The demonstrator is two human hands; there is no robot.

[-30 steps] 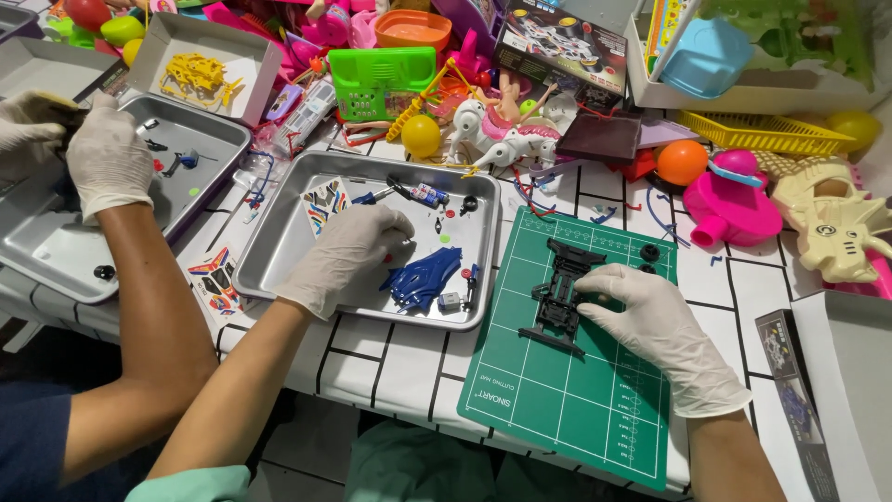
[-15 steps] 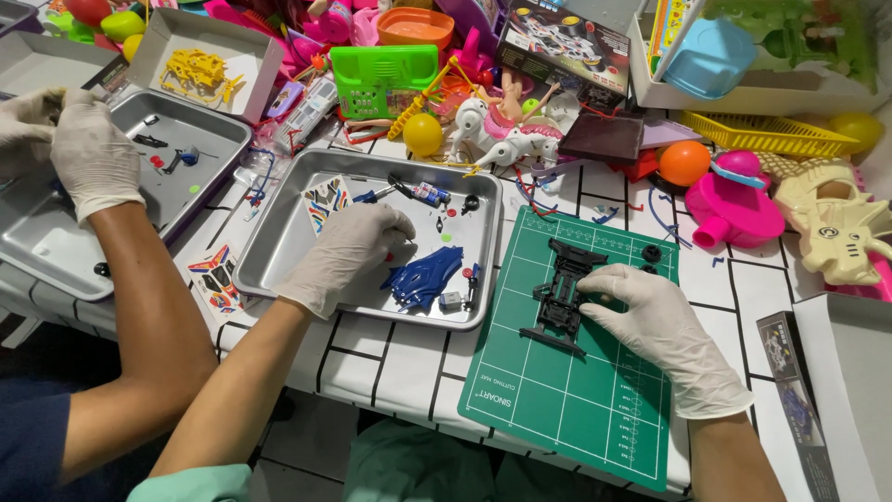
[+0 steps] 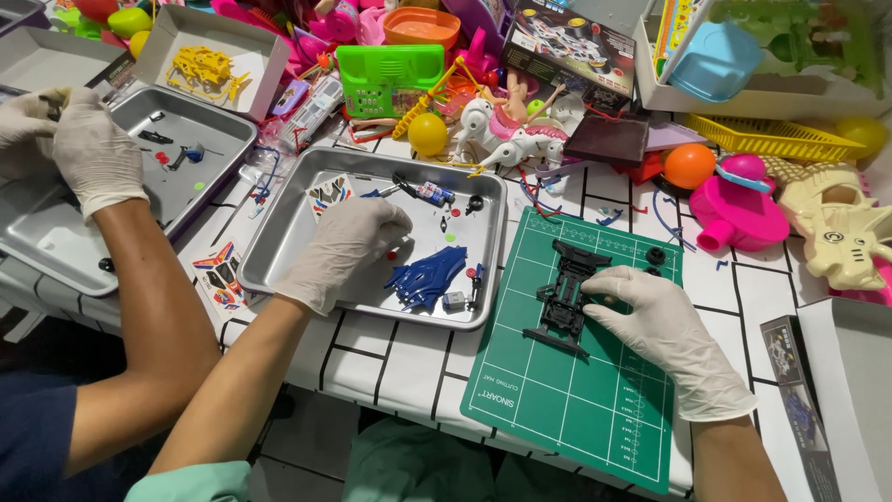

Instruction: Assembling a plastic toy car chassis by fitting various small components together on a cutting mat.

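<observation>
My right hand (image 3: pixel 671 333) lies flat and open on the green mat (image 3: pixel 576 400), fingertips pressing the black chassis (image 3: pixel 564 299) to steady it, not gripping it. The chassis sits near the mat's far edge, with a small black wheel (image 3: pixel 656 255) just beyond it.

My left hand (image 3: pixel 346 246) reaches into the steel tray (image 3: pixel 279 251) beside the mat, fingers curled down over the small parts there; I cannot tell whether it has pinched anything. Just beside it in the tray lie the blue car body (image 3: pixel 426 277), a small motor (image 3: pixel 433 193), a sticker sheet (image 3: pixel 328 194) and loose bits.

At the surface's left edge another person's gloved hands (image 3: pixel 79 149) work over a second tray (image 3: pixel 56 242) holding tiny parts.

Toys crowd the far side: a yellow ball (image 3: pixel 427 134), an orange ball (image 3: pixel 689 165), a green basket (image 3: pixel 390 79), a pink toy (image 3: pixel 739 200).

As I see it, the parts under my left hand are tiny and the glove dulls my touch, so one could slip and roll out of the tray into the clutter. The chassis is only pressed, not held; a nudge could skate it across the mat. The wheel near the mat's edge could roll off unnoticed.
</observation>
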